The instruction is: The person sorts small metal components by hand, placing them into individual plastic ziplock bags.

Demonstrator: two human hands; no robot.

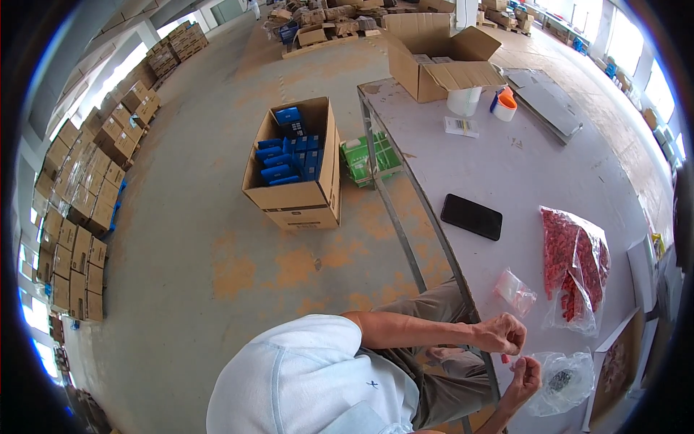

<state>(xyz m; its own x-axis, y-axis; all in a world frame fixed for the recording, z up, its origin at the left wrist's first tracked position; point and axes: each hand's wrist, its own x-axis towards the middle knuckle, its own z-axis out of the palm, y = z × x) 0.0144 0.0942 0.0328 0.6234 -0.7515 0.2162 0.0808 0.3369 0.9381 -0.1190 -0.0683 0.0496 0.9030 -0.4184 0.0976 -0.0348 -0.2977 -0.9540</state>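
Observation:
My left hand (500, 334) is closed, its fingers curled over the table's near edge. Close by, my right hand (523, 380) is pinched, thumb against fingers. Anything inside either hand is too small or hidden to make out. A small red piece (505, 358) shows between the two hands; I cannot tell whether a hand touches it. Beside my right hand lies a clear plastic bag (562, 382) with small dark parts in it. A small clear bag with pinkish contents (515, 292) rests just beyond my left hand. Farther over is a larger clear bag of red pieces (575, 264).
On the table (506, 166) lie a black phone (471, 217), tape rolls (504, 105), grey flat panels (546, 105) and an open carton (434, 69). An open carton of blue boxes (293, 195) and a green box (369, 155) stand on the floor. Stacked cartons (76, 249) line the left.

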